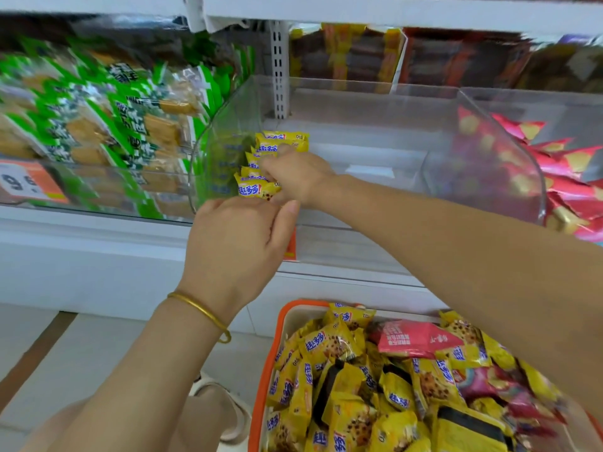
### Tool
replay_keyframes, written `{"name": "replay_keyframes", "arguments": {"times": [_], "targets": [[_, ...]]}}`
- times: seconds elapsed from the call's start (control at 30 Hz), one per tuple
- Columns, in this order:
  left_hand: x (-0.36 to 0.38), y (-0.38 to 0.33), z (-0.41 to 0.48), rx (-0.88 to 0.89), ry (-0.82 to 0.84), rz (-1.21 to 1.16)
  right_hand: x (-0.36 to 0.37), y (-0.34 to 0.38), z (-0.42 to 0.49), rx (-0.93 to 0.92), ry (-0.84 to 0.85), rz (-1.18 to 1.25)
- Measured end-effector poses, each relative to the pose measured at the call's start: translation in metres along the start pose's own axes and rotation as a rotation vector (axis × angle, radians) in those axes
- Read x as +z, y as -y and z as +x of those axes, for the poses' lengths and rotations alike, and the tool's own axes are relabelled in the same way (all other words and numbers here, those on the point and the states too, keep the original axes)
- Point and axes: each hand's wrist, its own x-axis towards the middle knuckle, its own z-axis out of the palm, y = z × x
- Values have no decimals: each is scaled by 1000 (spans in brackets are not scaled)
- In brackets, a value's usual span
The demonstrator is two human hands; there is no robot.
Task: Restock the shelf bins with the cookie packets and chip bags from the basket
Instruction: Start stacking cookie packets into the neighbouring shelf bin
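A row of yellow cookie packets stands along the left wall of a clear shelf bin. My right hand reaches into that bin and rests on the row, fingers closed around the front packets. My left hand, with a gold bangle on the wrist, hovers at the bin's front edge just below the front packet, fingers curled, with nothing visible in it. An orange-rimmed basket at the bottom right is full of yellow cookie packets and a few red bags.
The bin on the left holds green-wrapped biscuit packs behind an orange price tag. The bin on the right holds red and yellow bags. Brown and yellow boxes fill the shelf above. A sandalled foot stands beside the basket.
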Motion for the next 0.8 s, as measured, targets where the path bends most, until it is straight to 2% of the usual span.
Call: {"name": "replay_keyframes", "arguments": {"times": [0.33, 0.43, 0.53, 0.6, 0.63, 0.7, 0.8], "targets": [[2, 4, -5, -4, 21, -39, -12, -6, -14, 71, -24, 55], [-2, 4, -6, 1, -17, -103, -31, -7, -31, 123, -100, 98], [-13, -8, -10, 70, -116, -88, -55, -5, -87, 136, -322, 423], [-19, -21, -16, 110, -124, -162, -53, -3, -141, 155, -361, 661], [-21, -29, -21, 106, -102, -207, -43, -1, -165, 161, -291, 706], [-18, -41, -29, 74, 0, -220, -4, 1, -198, 185, -34, 700], [-7, -49, -37, 69, 213, -206, 57, 5, -216, 185, 338, 546]]}}
